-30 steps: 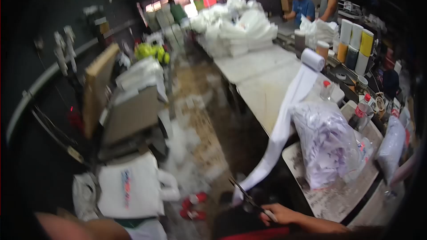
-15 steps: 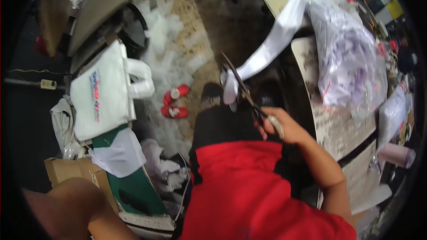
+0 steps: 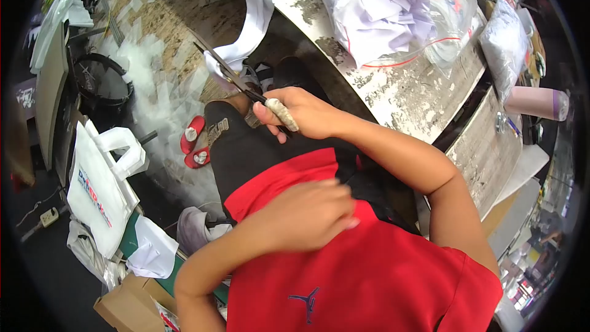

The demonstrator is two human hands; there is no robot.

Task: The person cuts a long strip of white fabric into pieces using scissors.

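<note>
My right hand [image 3: 301, 112] is closed around the handles of long scissors [image 3: 236, 81], one handle wrapped in pale material. The dark blades point up and left over my lap. They overlap the lower end of a long white fabric strip [image 3: 258, 9], which hangs from the table; whether they touch it I cannot tell. Blurred by motion, my left hand [image 3: 313, 212] is in front of the red shirt [image 3: 381, 264], its fingers seemingly curled. I see nothing plainly held in it.
A clear plastic bag of pale lilac fabric pieces [image 3: 393, 6] rests on a worn table [image 3: 393, 101] at right. A pink tumbler [image 3: 536, 103] lies near it. At left are a white printed bag [image 3: 95, 193], a cardboard box [image 3: 132, 301] and red slippers [image 3: 194, 141] among floor scraps.
My left hand has come from the lower left to the front of the shirt. The view has shifted, so the right hand, scissors and table now appear farther left.
</note>
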